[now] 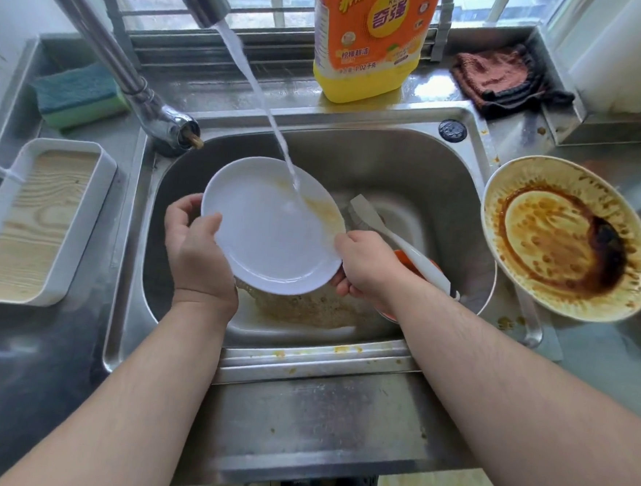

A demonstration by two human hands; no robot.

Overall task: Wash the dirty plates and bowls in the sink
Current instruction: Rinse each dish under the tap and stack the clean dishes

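While water runs, left hand (197,249) and right hand (362,268) each grip the white plate (270,231) by its rim.

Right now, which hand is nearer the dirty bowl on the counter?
Right. The right hand grips the plate's right edge, on the side toward the dirty bowl; the left hand holds the far left rim.

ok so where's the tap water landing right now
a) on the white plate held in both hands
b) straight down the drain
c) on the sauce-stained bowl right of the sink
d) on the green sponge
a: the stream of water falls onto the white plate, which the left hand and right hand hold over the sink.
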